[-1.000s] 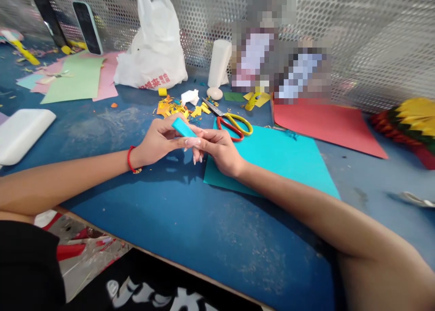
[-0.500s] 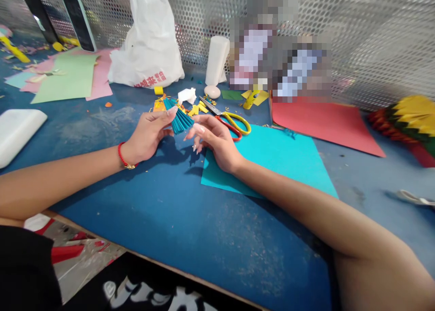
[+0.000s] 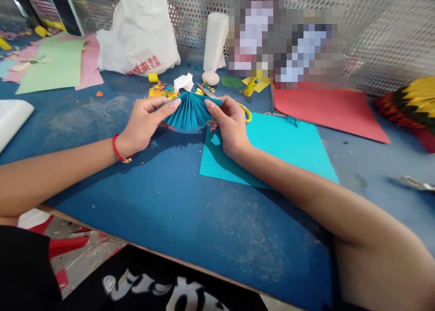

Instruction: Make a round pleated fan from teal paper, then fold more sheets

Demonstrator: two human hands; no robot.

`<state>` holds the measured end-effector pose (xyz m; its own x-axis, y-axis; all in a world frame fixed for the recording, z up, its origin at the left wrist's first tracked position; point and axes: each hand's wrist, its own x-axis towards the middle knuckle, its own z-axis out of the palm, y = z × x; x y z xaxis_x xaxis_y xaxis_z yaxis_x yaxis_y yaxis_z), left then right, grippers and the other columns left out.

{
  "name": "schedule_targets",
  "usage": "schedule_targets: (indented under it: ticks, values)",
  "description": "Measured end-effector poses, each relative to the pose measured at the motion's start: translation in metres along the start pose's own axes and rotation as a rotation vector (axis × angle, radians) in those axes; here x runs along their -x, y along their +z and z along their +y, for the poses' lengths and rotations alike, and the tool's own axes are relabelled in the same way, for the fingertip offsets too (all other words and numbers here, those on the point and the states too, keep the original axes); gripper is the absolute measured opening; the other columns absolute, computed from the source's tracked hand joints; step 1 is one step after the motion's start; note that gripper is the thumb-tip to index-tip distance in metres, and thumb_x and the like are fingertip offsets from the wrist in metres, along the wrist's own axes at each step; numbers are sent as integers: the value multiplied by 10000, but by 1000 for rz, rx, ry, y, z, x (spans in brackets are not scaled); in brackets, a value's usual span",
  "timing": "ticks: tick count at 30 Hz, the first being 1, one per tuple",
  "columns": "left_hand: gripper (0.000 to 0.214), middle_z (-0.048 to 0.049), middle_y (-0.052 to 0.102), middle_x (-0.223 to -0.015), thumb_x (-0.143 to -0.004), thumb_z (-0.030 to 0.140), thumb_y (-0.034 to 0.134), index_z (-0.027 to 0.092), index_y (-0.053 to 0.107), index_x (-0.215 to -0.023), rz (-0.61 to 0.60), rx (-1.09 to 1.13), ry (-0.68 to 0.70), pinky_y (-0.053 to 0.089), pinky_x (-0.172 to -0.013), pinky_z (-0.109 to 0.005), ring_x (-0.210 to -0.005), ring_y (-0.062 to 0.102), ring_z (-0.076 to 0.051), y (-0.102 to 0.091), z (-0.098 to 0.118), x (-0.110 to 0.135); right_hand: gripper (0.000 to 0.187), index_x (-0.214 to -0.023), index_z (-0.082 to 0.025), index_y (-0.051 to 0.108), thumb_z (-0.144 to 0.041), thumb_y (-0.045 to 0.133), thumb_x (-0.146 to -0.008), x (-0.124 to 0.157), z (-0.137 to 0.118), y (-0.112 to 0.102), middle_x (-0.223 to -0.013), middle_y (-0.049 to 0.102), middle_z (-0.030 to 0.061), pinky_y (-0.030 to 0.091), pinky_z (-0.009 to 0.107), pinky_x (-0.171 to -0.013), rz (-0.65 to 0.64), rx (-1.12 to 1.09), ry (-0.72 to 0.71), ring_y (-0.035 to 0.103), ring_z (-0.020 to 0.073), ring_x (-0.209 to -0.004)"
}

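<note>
The left hand [image 3: 144,123] and right hand [image 3: 229,125] each hold a narrow pinch on opposite edges of a teal pleated paper fan [image 3: 190,112], which is spread open between them in a half-round, just above the blue desk [image 3: 170,220]. Both grips are closed on the paper, thumb and fingers on its outer pleats, and neither is wide open. A red string bracelet [image 3: 118,148] circles the left wrist. Just beyond the left grip lie orange and yellow paper scraps [image 3: 161,91] and a crumpled white paper [image 3: 183,82], which sit close behind the fan. The yellow-handled scissors [image 3: 246,112] lie partly hidden beyond the right grip, their blades [image 3: 207,91] pointing toward the fan's top edge. Under and to the right of that grip spreads a turquoise card sheet [image 3: 272,148], and farther right lies a red card sheet [image 3: 326,112] – well apart from both hands. Farther beyond the grips stand a white plastic bag [image 3: 139,35] and a white cylinder [image 3: 215,41], and a yellow, green and red paper fan [image 3: 411,102] sits at the far right.
</note>
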<state>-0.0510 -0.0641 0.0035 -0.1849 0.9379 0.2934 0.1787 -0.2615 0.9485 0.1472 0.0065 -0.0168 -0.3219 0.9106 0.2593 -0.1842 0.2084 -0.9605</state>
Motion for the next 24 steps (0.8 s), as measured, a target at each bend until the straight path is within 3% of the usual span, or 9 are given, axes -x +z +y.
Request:
schedule_targets:
  ticks: [3, 8, 11, 15, 17, 24]
  values:
    - [495, 25, 634, -717, -603, 671, 960, 244, 750, -740, 109, 164, -81, 556, -499, -280, -658, 537, -131, -4, -2, -10, 523, -802, -252, 514, -674, 819, -760, -4, 1, -4, -705, 589, -51, 430, 260, -482, 5, -11, -41, 478, 72, -521]
    - [381, 16, 693, -789, -662, 536, 952, 248, 752, -810, 144, 272, -153, 584, -551, -293, -704, 607, -139, -11, -5, -20, 458, -876, -249, 533, -609, 806, -793, -3, -1, -4, -880, 698, -3, 450, 256, -500, -19, -19, -34, 557, 80, -589]
    - [352, 5, 720, -789, -685, 496, 947, 231, 774, -840, 66, 260, -165, 556, -538, -291, -672, 613, -142, -10, -6, -16, 474, -990, -257, 562, -607, 805, -783, -2, -5, -2, -942, 684, 1, 455, 250, -514, -15, -28, -16, 610, 101, -685]
    - [363, -27, 731, -761, -760, 512, 908, 227, 829, -970, -136, -31, -60, 496, -538, -296, -661, 632, -171, -7, -5, -8, 587, -1094, -261, 599, -646, 852, -729, 0, -11, 0, -859, 650, -21, 481, 266, -575, -263, 10, 23, 596, 124, -727]
    - [384, -32, 730, -763, -758, 533, 910, 240, 831, -994, -167, -127, -7, 498, -591, -310, -728, 663, -194, -7, -5, -6, 610, -1077, -254, 604, -659, 870, -707, 2, -14, 0, -801, 628, -32, 502, 287, -618, -352, 28, 42, 580, 130, -710]
    - [348, 49, 738, -782, -713, 555, 898, 376, 759, -977, -4, 19, -53, 497, -731, -421, -824, 609, -226, -11, -9, -12, 530, -957, -247, 631, -619, 893, -685, 2, -16, -1, -758, 620, -32, 480, 284, -586, -398, 4, 86, 554, 124, -670]
